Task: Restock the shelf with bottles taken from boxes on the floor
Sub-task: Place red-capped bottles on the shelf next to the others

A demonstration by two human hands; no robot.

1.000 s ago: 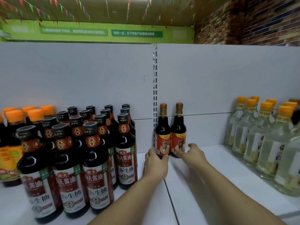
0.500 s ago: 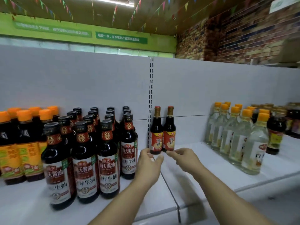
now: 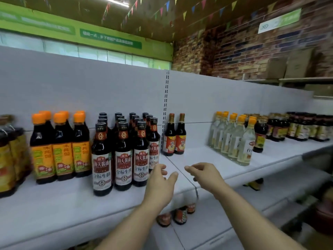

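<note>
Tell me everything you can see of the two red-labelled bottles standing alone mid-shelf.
The two red-labelled bottles are dark, slim-necked and glossy, with brownish caps and red labels. They stand upright, side by side, at the back of the white shelf, just right of its slotted upright. Only the shelf visibly touches them; the left hand and right hand hang nearer the camera, empty.

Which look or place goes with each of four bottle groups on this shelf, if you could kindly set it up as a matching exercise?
Column one:
1. red-label bottles
2. white-label bottles
3. orange-label bottles
4. clear bottles

Column two:
A. orange caps, pale contents
B. black caps
C. a pair just right of the slotted upright
D. orange caps, dark contents

Pairs: 1-C, 2-B, 3-D, 4-A.
</note>
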